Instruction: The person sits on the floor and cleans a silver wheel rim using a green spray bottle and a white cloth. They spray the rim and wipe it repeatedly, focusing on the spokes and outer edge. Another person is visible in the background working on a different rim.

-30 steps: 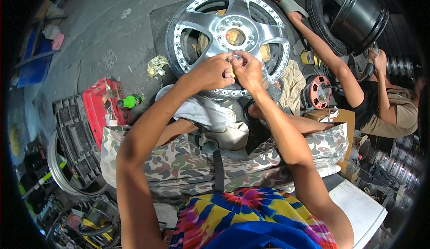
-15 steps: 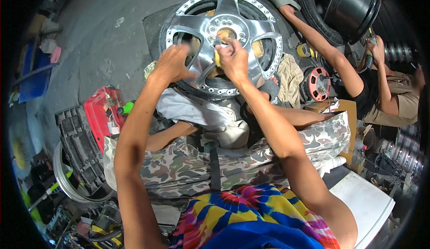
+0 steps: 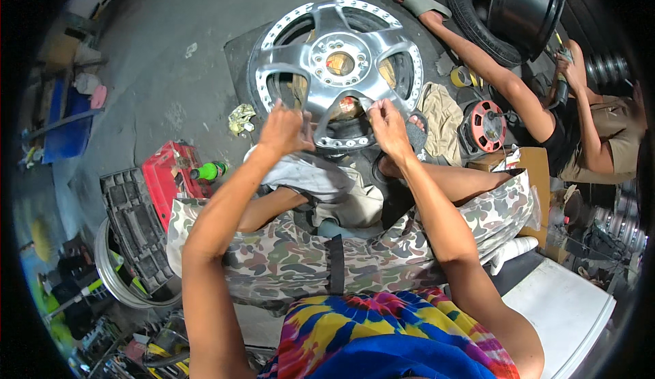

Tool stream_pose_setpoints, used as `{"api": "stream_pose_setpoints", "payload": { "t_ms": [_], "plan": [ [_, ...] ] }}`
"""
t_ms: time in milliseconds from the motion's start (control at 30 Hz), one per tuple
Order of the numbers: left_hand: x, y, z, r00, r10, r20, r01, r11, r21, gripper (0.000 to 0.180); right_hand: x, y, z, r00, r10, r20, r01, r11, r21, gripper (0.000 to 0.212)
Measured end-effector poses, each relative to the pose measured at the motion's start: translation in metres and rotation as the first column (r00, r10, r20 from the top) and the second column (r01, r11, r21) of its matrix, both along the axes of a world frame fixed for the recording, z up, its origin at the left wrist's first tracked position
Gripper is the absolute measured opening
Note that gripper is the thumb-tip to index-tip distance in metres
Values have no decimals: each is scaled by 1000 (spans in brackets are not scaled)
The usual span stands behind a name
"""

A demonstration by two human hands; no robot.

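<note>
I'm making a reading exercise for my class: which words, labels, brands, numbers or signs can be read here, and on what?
None can be read clearly.
Alloy wheel: no lettering can be made out.
Green bottle: any marking is too small and blurred to read.
Cardboard box: no legible print.

No txt, labels, nos. or signs legible anywhere in frame; any print on green bottle [image 3: 209, 171], left of ctr, too sm. to read
</note>
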State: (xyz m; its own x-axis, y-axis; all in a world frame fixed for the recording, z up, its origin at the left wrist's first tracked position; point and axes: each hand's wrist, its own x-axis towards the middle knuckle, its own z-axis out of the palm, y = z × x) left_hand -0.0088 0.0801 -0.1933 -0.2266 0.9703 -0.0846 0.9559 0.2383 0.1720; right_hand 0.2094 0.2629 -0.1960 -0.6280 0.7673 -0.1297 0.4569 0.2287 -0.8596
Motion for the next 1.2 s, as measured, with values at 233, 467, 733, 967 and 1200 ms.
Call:
{"api": "stream_pose_setpoints", "payload": {
  "t_ms": [233,467,733,967,1200],
  "plan": [
    [111,55,25,847,302,438,-241,952,-190,63,5,104,-33,961,-76,-265,81,997,8,25],
    [130,84,14,713,270,647,-319,947,-44,51,-20,83,37,990,142,28,-144,961,236,19],
    [93,73,11,794,138,592,-368,884,288,26,-27,68,35,962,246,115,-266,942,204,28],
    [89,66,32,761,169,627,-327,934,144,23,-39,46,26,978,192,81,-199,977,78,30],
    [82,69,16,753,57,656,-344,883,318,17,-28,41,32,994,85,66,-91,991,98,31]
  ]
}}
